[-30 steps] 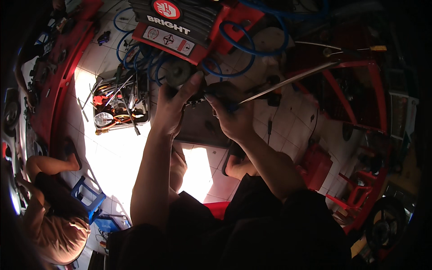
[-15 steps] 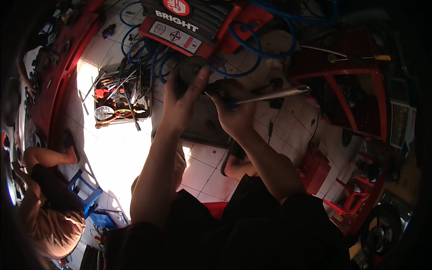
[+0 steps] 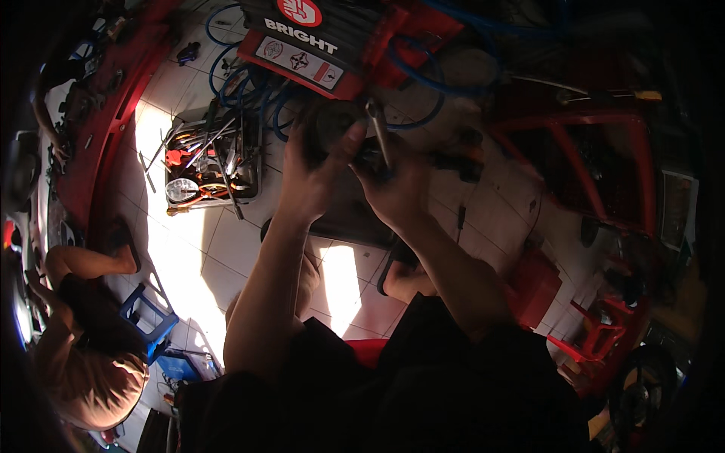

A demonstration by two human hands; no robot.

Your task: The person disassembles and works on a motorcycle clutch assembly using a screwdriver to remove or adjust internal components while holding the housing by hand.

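Observation:
My left hand [image 3: 306, 177] is closed around a dark, round part [image 3: 332, 124], its thumb pressed on the near side. The kind of part is too dark to tell. Close beside it, my right hand [image 3: 400, 185] grips a shiny metal wrench [image 3: 380, 136], whose ring end points up and away from me near the round part. Between the two hands lies deep shadow, so I cannot tell whether the wrench touches the part. Both hands are raised over a dark tray-like surface [image 3: 351, 223].
A tray of loose hand tools [image 3: 253, 189] lies on the tiled floor to the left. Ahead stands a red and black case [image 3: 310, 64] with a blue hose [image 3: 215, 38]. A red frame [image 3: 596, 174] is at right. At left, a person [image 3: 98, 377] sits by a blue stool [image 3: 158, 332].
The wrench has swung from pointing right to pointing up and away beside the round part. My right hand has turned with it; my left hand still holds the part.

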